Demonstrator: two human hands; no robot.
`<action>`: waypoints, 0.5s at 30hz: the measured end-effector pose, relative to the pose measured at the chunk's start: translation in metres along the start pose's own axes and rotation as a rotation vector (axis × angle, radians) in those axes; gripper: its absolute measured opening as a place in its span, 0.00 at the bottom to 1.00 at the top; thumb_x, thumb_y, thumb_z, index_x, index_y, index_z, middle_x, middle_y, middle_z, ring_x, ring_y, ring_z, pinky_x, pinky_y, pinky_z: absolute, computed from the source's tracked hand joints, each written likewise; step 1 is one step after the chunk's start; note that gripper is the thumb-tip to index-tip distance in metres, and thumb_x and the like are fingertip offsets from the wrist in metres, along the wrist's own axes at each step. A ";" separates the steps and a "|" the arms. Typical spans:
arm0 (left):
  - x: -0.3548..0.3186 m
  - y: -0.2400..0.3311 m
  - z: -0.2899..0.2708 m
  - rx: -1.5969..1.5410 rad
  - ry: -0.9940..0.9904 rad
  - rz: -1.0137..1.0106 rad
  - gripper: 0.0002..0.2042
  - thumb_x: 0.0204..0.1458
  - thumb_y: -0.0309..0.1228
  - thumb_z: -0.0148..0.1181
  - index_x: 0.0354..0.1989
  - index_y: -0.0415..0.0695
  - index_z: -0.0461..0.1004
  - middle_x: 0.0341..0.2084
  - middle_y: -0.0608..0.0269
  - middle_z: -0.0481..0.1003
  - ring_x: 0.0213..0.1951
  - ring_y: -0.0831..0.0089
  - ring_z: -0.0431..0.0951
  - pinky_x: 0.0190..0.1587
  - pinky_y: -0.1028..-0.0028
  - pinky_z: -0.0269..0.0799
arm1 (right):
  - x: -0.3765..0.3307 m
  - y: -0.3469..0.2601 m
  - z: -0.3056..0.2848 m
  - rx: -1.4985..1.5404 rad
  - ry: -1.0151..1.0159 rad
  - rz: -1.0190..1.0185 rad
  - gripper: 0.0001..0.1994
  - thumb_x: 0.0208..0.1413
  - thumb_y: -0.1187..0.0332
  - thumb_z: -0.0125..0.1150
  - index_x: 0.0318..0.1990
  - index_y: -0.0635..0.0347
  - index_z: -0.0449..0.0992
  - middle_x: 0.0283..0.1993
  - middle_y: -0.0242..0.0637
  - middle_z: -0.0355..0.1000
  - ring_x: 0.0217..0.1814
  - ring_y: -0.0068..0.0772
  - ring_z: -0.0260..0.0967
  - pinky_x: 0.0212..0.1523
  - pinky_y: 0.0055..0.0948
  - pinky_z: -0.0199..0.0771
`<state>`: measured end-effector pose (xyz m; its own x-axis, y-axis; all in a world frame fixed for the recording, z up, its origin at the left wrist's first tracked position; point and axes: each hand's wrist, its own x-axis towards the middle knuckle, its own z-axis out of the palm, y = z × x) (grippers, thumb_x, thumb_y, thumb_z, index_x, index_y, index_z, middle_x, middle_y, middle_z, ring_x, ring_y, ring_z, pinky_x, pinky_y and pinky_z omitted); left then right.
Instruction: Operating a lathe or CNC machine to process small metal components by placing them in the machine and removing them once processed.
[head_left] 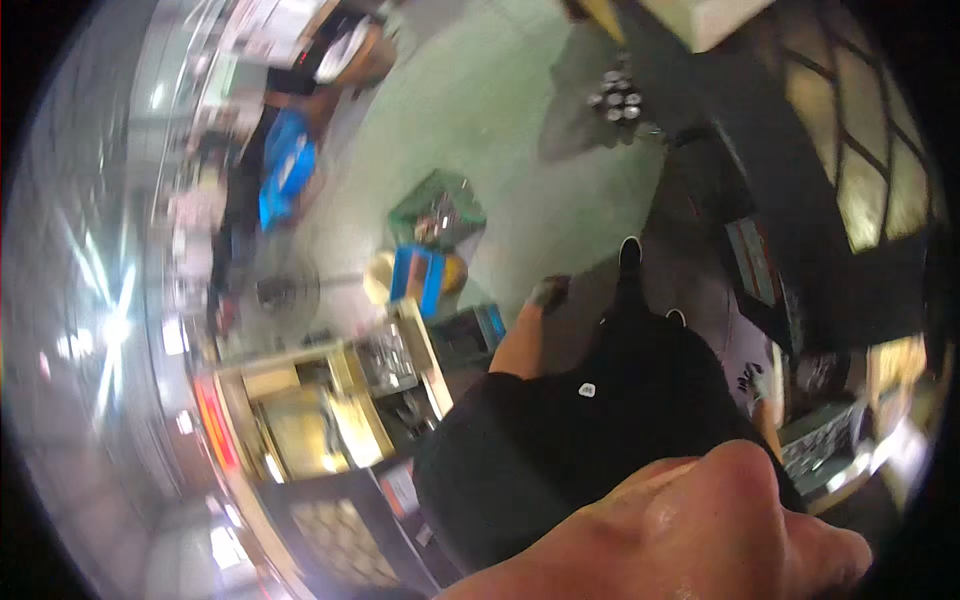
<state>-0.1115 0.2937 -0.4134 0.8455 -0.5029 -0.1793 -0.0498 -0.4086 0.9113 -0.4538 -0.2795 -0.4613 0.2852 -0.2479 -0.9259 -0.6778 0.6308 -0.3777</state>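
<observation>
My left hand [550, 292] hangs beside my body above the floor, in what looks like a pale glove with dark fingertips. Blur hides how its fingers are bent, and no held thing shows there. On the other side, my right hand [754, 384] is lowered too, in a similar glove. Its dark fingers look spread, with nothing visible in them. Nearest to the left hand is a dark bin [462, 335] with a blue edge. Near the right hand stands a grey crate [822, 440] with small parts in it.
A wooden-edged workbench [430, 375] holds trays and metal parts. Beyond it are a blue bin [418, 280], a green container [438, 208] of parts and a floor fan [285, 290]. Round metal pieces [617, 98] lie near a dark machine or bench [770, 130] at right.
</observation>
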 end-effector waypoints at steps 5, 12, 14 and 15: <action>0.021 0.135 0.070 -0.820 0.307 -0.573 0.15 0.54 0.39 0.57 0.41 0.40 0.75 0.29 0.63 0.76 0.29 0.74 0.74 0.30 0.73 0.70 | 0.010 -0.088 0.079 -0.564 -0.319 -0.058 0.20 0.56 0.55 0.59 0.53 0.54 0.70 0.46 0.34 0.70 0.40 0.36 0.73 0.35 0.32 0.72; -0.048 0.138 0.098 -0.188 0.303 -0.543 0.17 0.53 0.40 0.57 0.42 0.38 0.75 0.34 0.55 0.78 0.32 0.66 0.78 0.35 0.67 0.73 | 0.087 -0.054 0.031 -0.554 -0.378 -0.169 0.26 0.57 0.45 0.52 0.60 0.44 0.65 0.55 0.27 0.67 0.46 0.32 0.70 0.43 0.32 0.67; -0.121 0.078 0.095 0.199 0.231 -0.632 0.19 0.49 0.41 0.59 0.43 0.39 0.76 0.38 0.48 0.78 0.37 0.56 0.79 0.42 0.62 0.73 | 0.070 -0.054 0.049 -0.525 -0.347 -0.107 0.23 0.57 0.47 0.54 0.57 0.44 0.67 0.51 0.28 0.69 0.44 0.32 0.69 0.40 0.32 0.68; -0.167 0.051 0.098 0.379 0.130 -0.709 0.19 0.48 0.41 0.60 0.44 0.41 0.76 0.40 0.47 0.77 0.40 0.53 0.78 0.45 0.61 0.72 | 0.048 -0.050 0.055 -0.534 -0.324 -0.039 0.22 0.57 0.48 0.56 0.55 0.45 0.68 0.48 0.28 0.69 0.42 0.33 0.69 0.37 0.32 0.68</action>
<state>-0.3072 0.2819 -0.3737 0.7974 0.0558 -0.6009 0.3640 -0.8386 0.4053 -0.3685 -0.2825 -0.4865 0.4512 0.0250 -0.8921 -0.8839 0.1501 -0.4429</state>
